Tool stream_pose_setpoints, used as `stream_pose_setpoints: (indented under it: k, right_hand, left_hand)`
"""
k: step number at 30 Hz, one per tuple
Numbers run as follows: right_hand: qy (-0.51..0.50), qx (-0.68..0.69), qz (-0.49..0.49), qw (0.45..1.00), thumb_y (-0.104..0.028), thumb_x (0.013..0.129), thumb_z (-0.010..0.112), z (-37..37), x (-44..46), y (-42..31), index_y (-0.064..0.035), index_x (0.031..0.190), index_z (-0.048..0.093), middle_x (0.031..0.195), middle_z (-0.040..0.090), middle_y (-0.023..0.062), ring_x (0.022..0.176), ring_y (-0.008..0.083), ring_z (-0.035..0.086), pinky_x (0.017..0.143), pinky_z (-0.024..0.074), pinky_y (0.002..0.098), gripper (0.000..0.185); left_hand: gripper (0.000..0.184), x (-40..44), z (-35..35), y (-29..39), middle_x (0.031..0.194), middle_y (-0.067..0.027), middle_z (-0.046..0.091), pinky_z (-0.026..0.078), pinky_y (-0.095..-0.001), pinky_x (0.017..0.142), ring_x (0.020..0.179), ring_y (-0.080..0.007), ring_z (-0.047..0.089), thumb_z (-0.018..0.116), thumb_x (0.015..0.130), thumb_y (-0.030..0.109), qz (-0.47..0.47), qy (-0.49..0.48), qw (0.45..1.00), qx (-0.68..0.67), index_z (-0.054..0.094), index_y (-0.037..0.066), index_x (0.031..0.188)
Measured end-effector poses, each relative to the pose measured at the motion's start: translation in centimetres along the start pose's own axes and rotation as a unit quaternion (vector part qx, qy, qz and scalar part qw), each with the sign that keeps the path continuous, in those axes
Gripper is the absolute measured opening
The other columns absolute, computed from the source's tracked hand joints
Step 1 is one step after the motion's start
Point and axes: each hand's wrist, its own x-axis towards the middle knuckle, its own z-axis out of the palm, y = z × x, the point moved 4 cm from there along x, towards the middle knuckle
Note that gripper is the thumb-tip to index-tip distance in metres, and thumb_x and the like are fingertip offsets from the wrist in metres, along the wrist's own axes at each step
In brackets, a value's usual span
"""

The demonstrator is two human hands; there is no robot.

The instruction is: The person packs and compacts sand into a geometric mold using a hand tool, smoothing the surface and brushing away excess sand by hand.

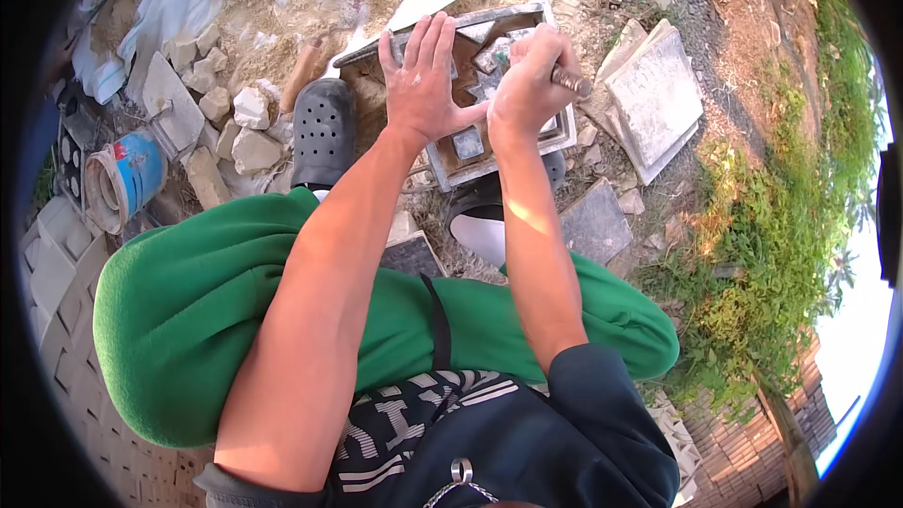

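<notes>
A square frame or mould (pixel 562 136), with grey patterned pieces (pixel 467 142) inside it, lies on the ground between my feet. My left hand (pixel 420 80) is spread with its fingers stretched out over the frame's left side; whether it presses on the frame I cannot tell. My right hand (pixel 531 85) is closed in a fist above the frame's right side. Out of that fist sticks the round brownish handle end (pixel 571 83) of a tool. Its working end is hidden behind the hand. White dust marks both hands.
Square slabs (pixel 656 99) are stacked to the right. Left are broken stones (pixel 251 127), a blue bucket (pixel 139 169) and a wooden-handled tool (pixel 301 71) beside my dark clog (pixel 323 132). Sand (pixel 282 14) lies at the far side. A dark tile (pixel 597 219) rests near my right foot.
</notes>
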Motion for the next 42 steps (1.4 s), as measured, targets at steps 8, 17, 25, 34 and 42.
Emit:
stream_pose_setpoints:
  k: [8, 17, 25, 34, 42]
  right_hand:
    - [0.014, -0.019, -0.058, 0.998, -0.013, 0.095, 0.05, 0.3, -1.0, 0.8, -0.0018, 0.062, 0.042, 0.055, 0.04, -0.0023, 0.053, 0.005, 0.034, 0.048, 0.0273, 0.0278, 0.035]
    - [-0.051, -0.041, -0.062, 0.996, -0.01, 0.089, 0.053, 0.5, -0.1, -0.1, 0.0007, 0.06, 0.041, 0.051, 0.039, 0.0035, 0.055, 0.0094, 0.038, 0.051, 0.032, 0.0314, 0.034]
    - [-0.161, 0.208, -0.151, 0.953, -0.015, 0.099, 0.052, -7.6, 4.7, -9.4, -0.011, 0.063, 0.047, 0.052, 0.041, -0.0047, 0.044, 0.0052, 0.038, 0.042, 0.027, 0.0247, 0.037]
    - [-0.121, 0.094, -0.078, 0.985, -0.016, 0.094, 0.053, -7.0, 4.0, -0.5, -0.0045, 0.056, 0.05, 0.05, 0.045, -0.005, 0.047, 0.004, 0.041, 0.044, 0.0293, 0.0255, 0.04]
    - [-0.116, 0.126, -0.148, 0.974, -0.02, 0.095, 0.055, -7.7, 4.2, -1.2, -0.0038, 0.057, 0.05, 0.05, 0.042, -0.0077, 0.047, 0.0034, 0.039, 0.044, 0.0293, 0.0261, 0.042]
  left_hand:
    - [0.126, 0.0, 0.7, -0.3, 0.151, -0.0092, 0.035, 0.001, -0.0606, 0.115, 0.145, -0.022, 0.024, 0.073, 0.055, 0.072, 0.011, 0.019, 1.0, 0.012, 0.026, 0.003, 0.149]
    - [0.118, 0.0, 1.4, -0.2, 0.156, -0.012, 0.026, -0.002, -0.0632, 0.115, 0.148, -0.0248, 0.015, 0.074, 0.067, 0.057, 0.001, -0.043, 0.997, 0.056, 0.013, 0.003, 0.152]
    - [0.11, -0.2, 0.7, 1.6, 0.157, -0.0106, 0.024, 0.002, -0.0639, 0.114, 0.148, -0.0248, 0.015, 0.058, 0.075, 0.077, 0.065, -0.023, 0.991, 0.113, 0.022, 0.007, 0.152]
    - [0.11, -0.2, 0.8, 1.6, 0.156, -0.0113, 0.026, 0.004, -0.0617, 0.115, 0.147, -0.0251, 0.017, 0.056, 0.075, 0.079, 0.07, -0.033, 0.989, 0.126, 0.025, 0.007, 0.151]
    - [0.11, 0.2, 0.7, 1.8, 0.155, -0.0107, 0.028, 0.005, -0.0612, 0.115, 0.147, -0.0251, 0.02, 0.059, 0.074, 0.078, 0.074, -0.026, 0.989, 0.125, 0.026, 0.007, 0.151]
